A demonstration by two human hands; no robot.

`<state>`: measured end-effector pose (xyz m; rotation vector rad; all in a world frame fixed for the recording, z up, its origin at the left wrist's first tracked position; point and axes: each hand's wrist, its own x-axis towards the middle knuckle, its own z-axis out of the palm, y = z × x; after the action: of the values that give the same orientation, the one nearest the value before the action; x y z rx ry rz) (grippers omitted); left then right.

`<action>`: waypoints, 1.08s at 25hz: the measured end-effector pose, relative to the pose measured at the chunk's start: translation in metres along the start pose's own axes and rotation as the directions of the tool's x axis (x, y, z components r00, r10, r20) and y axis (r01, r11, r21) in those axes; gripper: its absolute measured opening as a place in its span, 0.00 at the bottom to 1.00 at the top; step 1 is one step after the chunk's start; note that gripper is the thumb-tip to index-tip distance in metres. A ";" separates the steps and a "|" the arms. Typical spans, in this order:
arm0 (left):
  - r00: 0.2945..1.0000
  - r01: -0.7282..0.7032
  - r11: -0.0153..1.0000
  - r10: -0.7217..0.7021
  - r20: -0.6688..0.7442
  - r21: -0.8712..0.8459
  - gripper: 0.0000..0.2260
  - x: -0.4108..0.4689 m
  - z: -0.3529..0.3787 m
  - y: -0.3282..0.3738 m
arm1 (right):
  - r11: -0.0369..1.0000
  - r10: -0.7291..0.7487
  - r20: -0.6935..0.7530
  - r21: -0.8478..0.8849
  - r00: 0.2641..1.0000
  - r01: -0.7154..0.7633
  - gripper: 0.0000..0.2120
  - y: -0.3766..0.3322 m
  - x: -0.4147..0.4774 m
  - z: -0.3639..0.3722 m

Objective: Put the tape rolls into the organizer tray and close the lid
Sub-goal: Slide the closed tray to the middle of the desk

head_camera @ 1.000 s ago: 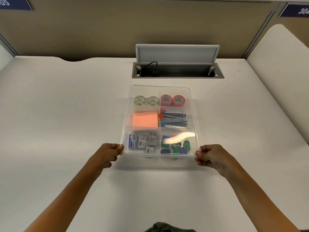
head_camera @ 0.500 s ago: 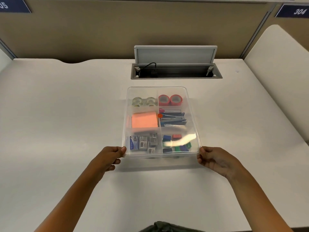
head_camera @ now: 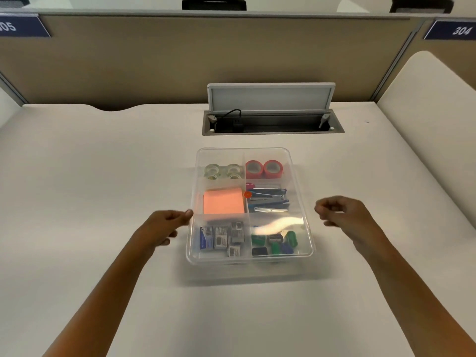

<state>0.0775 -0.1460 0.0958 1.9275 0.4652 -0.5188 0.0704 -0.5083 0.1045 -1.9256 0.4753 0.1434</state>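
On white desk (head_camera: 103, 176), lidded organizer tray (head_camera: 307, 235), left hand (head_camera: 164, 225) at edge, right hand (head_camera: 342, 215) apart

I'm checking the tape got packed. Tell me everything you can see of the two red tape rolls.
The two red tape rolls stand on edge, side by side and touching, pale cores facing the camera. They sit in the far right compartment of the clear plastic organizer tray, under its clear lid, which looks closed. Neither hand touches them.
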 end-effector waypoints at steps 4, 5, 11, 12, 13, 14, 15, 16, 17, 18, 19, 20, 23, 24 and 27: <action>0.979 -0.147 0.989 0.148 -0.139 0.016 0.21 0.055 0.003 0.041 | 0.986 -0.155 0.020 -0.065 0.988 0.156 0.07 -0.042 0.058 0.018; 0.972 -0.168 0.986 0.169 -0.160 0.021 0.20 0.069 0.004 0.051 | 0.978 -0.181 0.003 -0.107 0.983 0.181 0.08 -0.052 0.074 0.024; 0.976 -0.124 0.992 0.128 -0.178 0.033 0.17 0.135 0.006 0.081 | 0.952 -0.031 0.056 -0.304 0.998 0.047 0.14 -0.088 0.167 0.058; 0.978 -0.114 0.993 0.117 -0.174 0.031 0.19 0.142 0.005 0.081 | 0.951 0.031 0.098 -0.309 0.995 0.001 0.15 -0.091 0.175 0.060; 0.980 -0.104 0.994 0.107 -0.169 0.026 0.20 0.149 0.004 0.080 | 0.949 0.087 0.134 -0.313 0.987 -0.041 0.15 -0.095 0.182 0.062; 0.982 -0.093 0.995 0.095 -0.165 0.018 0.21 0.154 0.003 0.080 | 0.947 0.135 0.154 -0.310 0.979 -0.082 0.14 -0.097 0.186 0.063; 0.983 -0.087 0.996 0.087 -0.162 0.008 0.21 0.159 0.002 0.079 | 0.947 0.179 0.164 -0.294 0.970 -0.126 0.13 -0.099 0.191 0.064; 0.985 -0.082 0.997 0.080 -0.155 -0.003 0.21 0.162 0.001 0.078 | 0.947 0.224 0.176 -0.271 0.958 -0.172 0.11 -0.100 0.193 0.064; 0.986 -0.082 0.997 0.079 -0.146 -0.011 0.21 0.166 0.001 0.079 | 0.944 0.267 0.191 -0.250 0.945 -0.217 0.09 -0.101 0.196 0.065; 0.988 -0.081 0.997 0.079 -0.134 -0.016 0.21 0.168 0.000 0.080 | 0.937 0.304 0.199 -0.237 0.932 -0.256 0.07 -0.101 0.198 0.066; 0.989 -0.082 0.996 0.079 -0.125 -0.019 0.20 0.169 0.000 0.081 | 0.930 0.332 0.198 -0.233 0.922 -0.285 0.06 -0.100 0.201 0.068; 0.990 -0.083 0.996 0.080 -0.119 -0.020 0.20 0.171 -0.001 0.083 | 0.922 0.353 0.194 -0.237 0.915 -0.305 0.07 -0.100 0.203 0.070; 0.991 -0.083 0.996 0.080 -0.111 -0.018 0.20 0.176 -0.002 0.091 | 0.906 0.384 0.184 -0.267 0.905 -0.330 0.12 -0.098 0.209 0.075; 0.992 -0.070 0.998 0.070 -0.108 -0.005 0.19 0.178 -0.002 0.095 | 0.903 0.388 0.182 -0.273 0.903 -0.333 0.12 -0.098 0.209 0.075; 0.997 0.015 0.996 -0.009 -0.077 0.084 0.16 0.184 -0.005 0.110 | 0.904 0.403 0.189 -0.237 0.896 -0.356 0.12 -0.098 0.210 0.072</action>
<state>0.2907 -0.1679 0.0791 2.0321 0.5116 -0.4804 0.3086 -0.4656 0.0934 -1.9539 0.6968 0.6905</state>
